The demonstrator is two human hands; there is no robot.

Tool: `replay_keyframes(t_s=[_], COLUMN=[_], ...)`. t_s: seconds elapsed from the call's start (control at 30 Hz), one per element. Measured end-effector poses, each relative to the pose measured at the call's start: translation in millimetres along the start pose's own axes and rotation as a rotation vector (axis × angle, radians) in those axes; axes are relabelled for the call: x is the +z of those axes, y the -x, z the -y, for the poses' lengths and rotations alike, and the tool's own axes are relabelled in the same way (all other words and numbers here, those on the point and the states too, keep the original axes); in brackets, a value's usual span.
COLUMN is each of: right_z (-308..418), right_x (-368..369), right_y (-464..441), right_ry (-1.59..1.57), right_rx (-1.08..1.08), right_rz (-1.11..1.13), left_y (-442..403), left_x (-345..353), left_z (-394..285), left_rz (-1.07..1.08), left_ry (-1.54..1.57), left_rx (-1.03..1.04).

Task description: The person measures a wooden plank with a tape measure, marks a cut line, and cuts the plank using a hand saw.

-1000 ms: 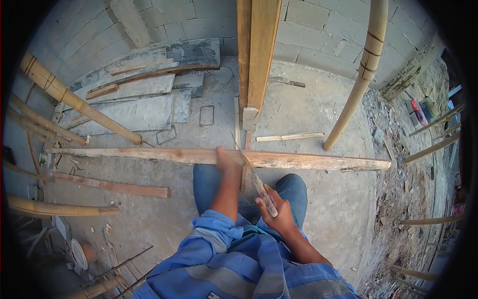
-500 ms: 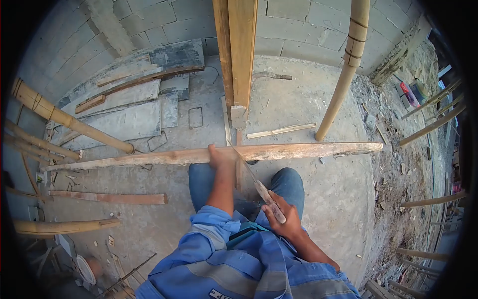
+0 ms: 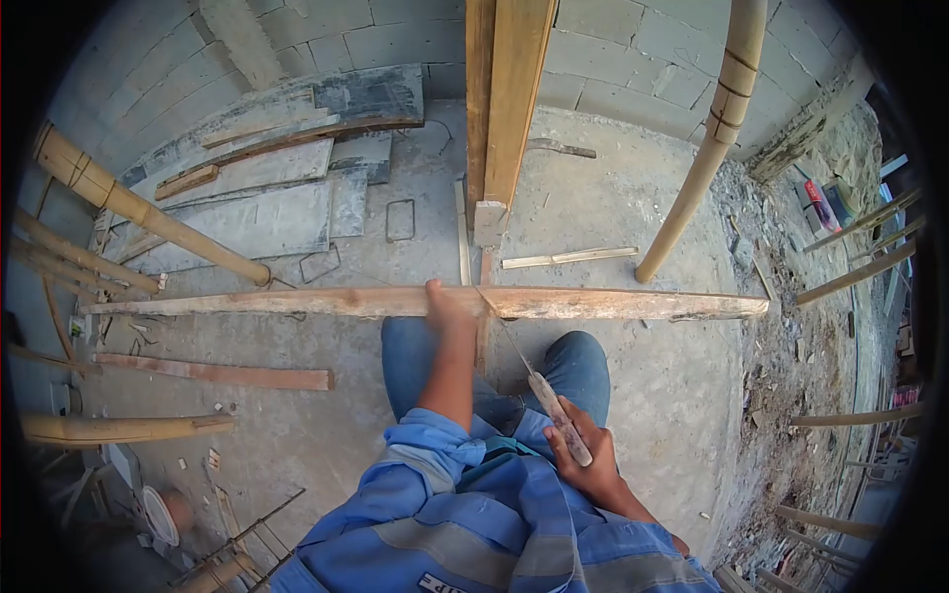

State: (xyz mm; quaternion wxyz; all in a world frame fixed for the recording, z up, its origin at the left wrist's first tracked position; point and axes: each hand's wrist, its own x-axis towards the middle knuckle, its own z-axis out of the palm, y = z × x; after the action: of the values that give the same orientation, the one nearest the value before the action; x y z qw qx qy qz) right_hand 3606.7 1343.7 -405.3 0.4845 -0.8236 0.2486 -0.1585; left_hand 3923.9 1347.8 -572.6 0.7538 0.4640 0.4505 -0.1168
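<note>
A long wooden board point(image 3: 623, 302) lies crosswise in front of my knees, narrowing toward its left end. My left hand point(image 3: 450, 311) is closed over the board a little left of the cut, its thumb side on the top edge. In my right hand point(image 3: 585, 457) is the worn, pale handle of a handsaw point(image 3: 560, 420), fingers wrapped round it. The saw's thin blade slants up and left from the handle and meets the board just right of my left hand. What supports the board underneath is mostly hidden.
An upright timber post point(image 3: 504, 128) stands just beyond the board. Bamboo poles rise at right point(image 3: 702, 148) and left point(image 3: 148, 212). Stacked panels point(image 3: 267, 217) lie by the block wall. A loose plank point(image 3: 217, 373) and a thin strip point(image 3: 570, 258) rest on the concrete; rubble borders it at right.
My right hand has drawn the saw back toward my body, so less blade reaches past the board. My left hand stays on the board. The whole view has shifted slightly.
</note>
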Motion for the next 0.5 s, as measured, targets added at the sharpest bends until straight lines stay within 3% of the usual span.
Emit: replay_keyframes(t_s=[0.13,0.2,0.27,0.3,0.37,0.43,0.5], right_z=[-32,-41,-26,-15,-20,-4,-7], right_x=[37,86,80,86,50,5,6], right_y=[-52,-135,-160,-155,-78,-7,-7], right_ry=[0.091,0.175,0.134,0.085,0.067,0.034,0.028], right_rx=[-0.124,0.030,0.065,0.113,0.022,-0.052,-0.052], right_rz=[-0.019,0.061,0.111,0.126,0.039,-0.025,-0.044], left_y=[8,12,28,28,-11,10,2], left_x=[-5,-2,-3,-14,-3,-2,0], left_z=[1,0,-9,-16,12,1,4], left_rz=[0.051,0.096,0.059,0.031,0.029,0.025,0.001], left_ry=[0.055,0.094,-0.045,-0.154,0.110,0.052,0.094], left_rx=[-0.050,-0.088,-0.075,-0.058,0.014,-0.008,0.005])
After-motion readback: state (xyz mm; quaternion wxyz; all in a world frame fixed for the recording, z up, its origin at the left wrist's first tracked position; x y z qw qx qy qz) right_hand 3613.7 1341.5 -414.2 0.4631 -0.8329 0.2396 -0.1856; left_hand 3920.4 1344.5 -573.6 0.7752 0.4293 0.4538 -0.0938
